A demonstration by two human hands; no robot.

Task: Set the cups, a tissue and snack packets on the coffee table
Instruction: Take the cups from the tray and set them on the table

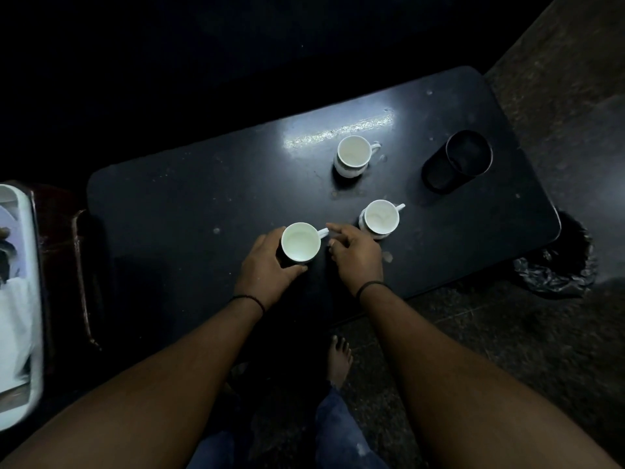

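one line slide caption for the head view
Left hand grips a white cup on the dark table; right hand nears its handle.

Table [189, 204]: dark, glossy, rounded corners, dusty specks, a bright glare streak toward the far edge. On it: three white cups, upright and apart, far cup [353, 154], right cup [381, 218], near cup [301, 242]; one black cylindrical holder [456, 162] near the right end.
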